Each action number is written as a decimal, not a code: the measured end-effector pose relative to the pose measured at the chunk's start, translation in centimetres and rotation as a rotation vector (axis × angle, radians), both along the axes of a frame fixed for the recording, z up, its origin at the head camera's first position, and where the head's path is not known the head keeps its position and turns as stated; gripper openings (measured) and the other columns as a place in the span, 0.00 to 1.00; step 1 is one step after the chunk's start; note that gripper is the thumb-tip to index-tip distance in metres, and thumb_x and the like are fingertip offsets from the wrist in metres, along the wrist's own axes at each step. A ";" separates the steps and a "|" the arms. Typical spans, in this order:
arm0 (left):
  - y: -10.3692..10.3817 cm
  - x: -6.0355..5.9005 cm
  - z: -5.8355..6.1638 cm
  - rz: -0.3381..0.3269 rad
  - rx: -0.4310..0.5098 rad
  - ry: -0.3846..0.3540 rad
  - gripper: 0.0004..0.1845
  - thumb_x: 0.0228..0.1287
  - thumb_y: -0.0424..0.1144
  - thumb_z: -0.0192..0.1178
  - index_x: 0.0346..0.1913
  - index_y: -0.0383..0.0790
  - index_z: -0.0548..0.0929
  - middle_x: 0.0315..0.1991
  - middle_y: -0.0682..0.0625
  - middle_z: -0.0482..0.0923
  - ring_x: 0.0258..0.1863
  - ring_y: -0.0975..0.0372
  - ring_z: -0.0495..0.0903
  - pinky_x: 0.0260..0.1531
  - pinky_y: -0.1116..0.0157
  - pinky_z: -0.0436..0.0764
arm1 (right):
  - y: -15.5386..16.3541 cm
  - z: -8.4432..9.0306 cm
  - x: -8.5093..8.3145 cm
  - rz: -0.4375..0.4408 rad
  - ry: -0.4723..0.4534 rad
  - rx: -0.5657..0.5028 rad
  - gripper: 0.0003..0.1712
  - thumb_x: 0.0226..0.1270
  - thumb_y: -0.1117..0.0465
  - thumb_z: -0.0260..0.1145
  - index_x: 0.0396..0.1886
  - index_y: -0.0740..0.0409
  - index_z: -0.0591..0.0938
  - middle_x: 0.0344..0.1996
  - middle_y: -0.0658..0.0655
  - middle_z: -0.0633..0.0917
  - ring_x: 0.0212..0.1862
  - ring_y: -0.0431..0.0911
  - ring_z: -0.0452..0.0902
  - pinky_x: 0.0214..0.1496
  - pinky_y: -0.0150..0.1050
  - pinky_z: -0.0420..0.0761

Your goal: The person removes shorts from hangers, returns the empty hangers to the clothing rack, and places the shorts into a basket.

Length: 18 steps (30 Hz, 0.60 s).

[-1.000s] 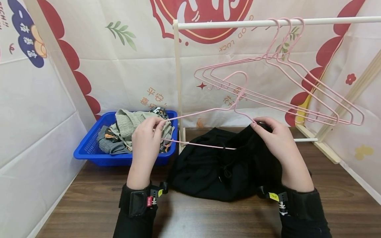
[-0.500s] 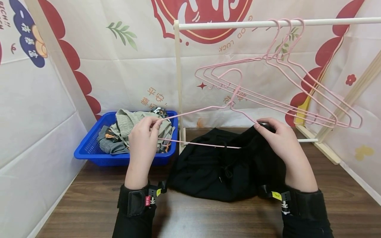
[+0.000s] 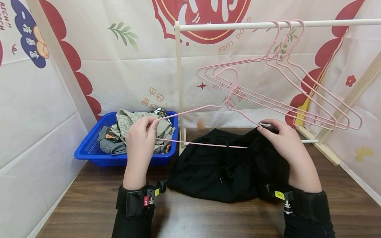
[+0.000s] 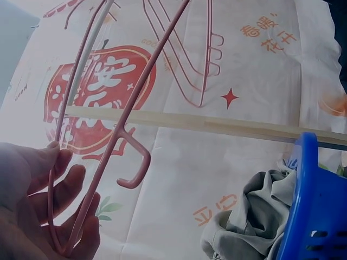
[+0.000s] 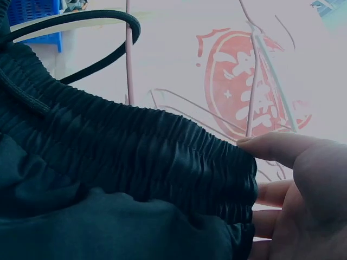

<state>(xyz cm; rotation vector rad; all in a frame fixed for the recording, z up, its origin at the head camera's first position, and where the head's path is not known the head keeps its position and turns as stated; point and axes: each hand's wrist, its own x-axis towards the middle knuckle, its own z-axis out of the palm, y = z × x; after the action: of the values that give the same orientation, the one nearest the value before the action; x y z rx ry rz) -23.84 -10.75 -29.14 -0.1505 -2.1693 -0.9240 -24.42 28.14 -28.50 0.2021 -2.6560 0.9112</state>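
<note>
Pinching fingers (image 3: 153, 124) on pink hanger (image 3: 205, 107)

To my left a blue basket (image 3: 89, 147) sits on the worktop (image 3: 208, 218), full of crumpled clothes (image 3: 131, 127) in grey-green and patterned cloth. Just beside it stands the pale rack (image 3: 179, 82), its upright post rising to a rail across the top. Three pink hangers (image 3: 297, 96) hang from that rail, tilted. Behind hangs a white backdrop (image 3: 119, 66) with red shapes and green leaves.
</note>
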 end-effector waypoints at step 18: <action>-0.7 0.2 0.2 0.026 0.042 -0.006 0.12 0.71 0.44 0.58 0.42 0.38 0.84 0.37 0.46 0.83 0.40 0.52 0.79 0.41 0.51 0.72 | 1.4 -0.4 -0.4 -0.011 -0.027 0.048 0.28 0.75 0.49 0.55 0.64 0.63 0.71 0.46 0.71 0.77 0.45 0.62 0.71 0.44 0.55 0.69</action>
<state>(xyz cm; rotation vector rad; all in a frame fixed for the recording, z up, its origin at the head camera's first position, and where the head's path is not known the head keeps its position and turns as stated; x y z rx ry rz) -23.68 -11.48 -28.96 -0.0990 -2.1509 -0.9550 -24.81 29.53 -28.92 0.1872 -2.7032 0.8528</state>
